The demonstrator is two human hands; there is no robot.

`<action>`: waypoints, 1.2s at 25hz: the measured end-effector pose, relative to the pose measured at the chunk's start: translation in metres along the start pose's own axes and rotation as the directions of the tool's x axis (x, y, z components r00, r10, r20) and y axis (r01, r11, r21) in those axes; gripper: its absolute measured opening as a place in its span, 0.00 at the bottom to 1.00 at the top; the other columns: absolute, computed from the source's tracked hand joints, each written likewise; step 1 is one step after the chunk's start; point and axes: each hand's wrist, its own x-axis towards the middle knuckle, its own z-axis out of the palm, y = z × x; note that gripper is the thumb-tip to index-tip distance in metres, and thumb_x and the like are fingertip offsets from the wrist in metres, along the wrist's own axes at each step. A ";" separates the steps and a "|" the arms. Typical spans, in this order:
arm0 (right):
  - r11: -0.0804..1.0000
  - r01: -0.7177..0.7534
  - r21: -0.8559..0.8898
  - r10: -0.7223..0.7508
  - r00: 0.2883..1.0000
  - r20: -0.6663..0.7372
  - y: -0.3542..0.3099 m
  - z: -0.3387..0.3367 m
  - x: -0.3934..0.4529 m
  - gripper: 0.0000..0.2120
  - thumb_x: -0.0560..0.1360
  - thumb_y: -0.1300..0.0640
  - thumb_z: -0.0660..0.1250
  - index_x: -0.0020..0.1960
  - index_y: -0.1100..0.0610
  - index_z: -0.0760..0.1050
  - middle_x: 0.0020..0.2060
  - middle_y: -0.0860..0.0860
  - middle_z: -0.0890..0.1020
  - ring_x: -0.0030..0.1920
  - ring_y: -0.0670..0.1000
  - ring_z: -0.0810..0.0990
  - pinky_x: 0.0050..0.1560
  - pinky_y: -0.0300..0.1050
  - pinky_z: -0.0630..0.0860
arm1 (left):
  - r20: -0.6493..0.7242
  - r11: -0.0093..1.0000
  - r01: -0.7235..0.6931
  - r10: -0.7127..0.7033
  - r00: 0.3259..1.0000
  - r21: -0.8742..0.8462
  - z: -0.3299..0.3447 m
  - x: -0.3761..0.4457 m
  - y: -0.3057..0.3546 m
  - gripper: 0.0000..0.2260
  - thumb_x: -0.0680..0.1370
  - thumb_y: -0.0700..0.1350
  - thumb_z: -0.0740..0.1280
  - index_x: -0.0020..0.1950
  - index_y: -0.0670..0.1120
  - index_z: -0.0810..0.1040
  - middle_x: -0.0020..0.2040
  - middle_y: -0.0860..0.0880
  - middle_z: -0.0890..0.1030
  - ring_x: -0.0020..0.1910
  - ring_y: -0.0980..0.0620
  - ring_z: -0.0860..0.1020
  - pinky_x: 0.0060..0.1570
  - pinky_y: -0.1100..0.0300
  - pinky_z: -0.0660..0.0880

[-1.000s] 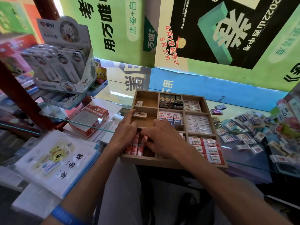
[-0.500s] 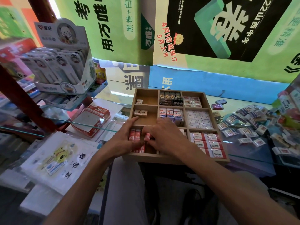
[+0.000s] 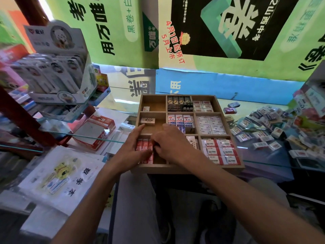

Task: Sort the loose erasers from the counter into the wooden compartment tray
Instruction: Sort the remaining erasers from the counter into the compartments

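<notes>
I see left hand [image 3: 131,152] pressing flat on red 2B erasers [image 3: 144,147] in wooden tray [image 3: 175,169] near-left compartment; right hand [image 3: 171,145] curled beside, grip unclear. Loose erasers [image 3: 260,131] heaped right.

A nine-compartment wooden tray [image 3: 186,169] sits on the glass worktop [image 3: 263,155], mostly filled. Red 2B erasers [image 3: 144,147] stand in its near-left compartment; loose erasers [image 3: 267,131] lie heaped to its right.

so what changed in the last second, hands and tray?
Little. Both hands stay in the near-left compartment of the wooden tray. The left hand slid slightly nearer over the red 2B erasers, baring their far ends; the right hand keeps working beside them. Other compartments and the loose pile on the counter look unchanged.
</notes>
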 end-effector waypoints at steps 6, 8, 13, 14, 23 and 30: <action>0.999 -0.030 -0.036 0.028 0.997 -0.073 0.000 0.013 -0.005 0.11 0.78 0.51 0.63 0.52 0.54 0.80 0.48 0.53 0.80 0.53 0.52 0.71 0.59 0.50 0.67 | -0.088 0.989 0.048 -0.035 0.995 0.143 0.004 0.004 0.009 0.37 0.76 0.53 0.71 0.78 0.60 0.52 0.77 0.48 0.59 0.70 0.46 0.66 0.66 0.46 0.67; 0.996 -0.056 -0.064 0.050 0.995 -0.088 -0.002 0.017 -0.006 0.10 0.77 0.50 0.63 0.52 0.54 0.79 0.50 0.53 0.79 0.55 0.53 0.70 0.61 0.53 0.65 | -0.098 0.985 0.065 -0.050 0.994 0.157 0.004 0.007 0.013 0.37 0.75 0.52 0.71 0.78 0.59 0.53 0.77 0.48 0.59 0.71 0.45 0.65 0.68 0.44 0.66; 0.994 -0.102 -0.045 0.099 0.993 -0.066 -0.002 0.020 -0.008 0.12 0.77 0.48 0.64 0.55 0.53 0.78 0.52 0.54 0.78 0.57 0.55 0.70 0.62 0.55 0.65 | -0.128 0.995 0.054 -0.043 0.991 0.080 0.009 0.005 0.008 0.37 0.74 0.51 0.73 0.77 0.61 0.54 0.76 0.48 0.61 0.66 0.50 0.67 0.64 0.50 0.69; 0.992 -0.127 0.003 0.127 0.987 -0.101 -0.002 0.020 -0.008 0.12 0.77 0.49 0.64 0.56 0.53 0.77 0.52 0.54 0.78 0.57 0.55 0.71 0.62 0.53 0.66 | -0.130 0.997 0.050 -0.042 0.991 0.063 0.009 0.004 0.008 0.37 0.75 0.50 0.72 0.77 0.61 0.54 0.76 0.49 0.61 0.65 0.52 0.67 0.63 0.51 0.68; 0.990 -0.053 0.127 0.059 0.997 -0.047 -0.002 0.009 0.001 0.06 0.75 0.55 0.66 0.52 0.52 0.76 0.51 0.52 0.78 0.56 0.52 0.71 0.63 0.53 0.65 | -0.105 0.999 -0.025 0.028 0.994 0.029 0.007 0.004 0.004 0.34 0.82 0.42 0.62 0.78 0.63 0.44 0.77 0.51 0.59 0.65 0.58 0.64 0.65 0.56 0.64; 0.986 -0.063 0.151 0.073 0.996 -0.059 0.001 0.013 0.000 0.09 0.76 0.51 0.69 0.55 0.50 0.78 0.53 0.53 0.78 0.56 0.52 0.73 0.54 0.46 0.68 | -0.167 0.996 -0.002 0.017 0.986 0.091 0.011 -0.001 0.012 0.30 0.84 0.46 0.57 0.79 0.61 0.43 0.78 0.48 0.59 0.68 0.54 0.65 0.67 0.52 0.64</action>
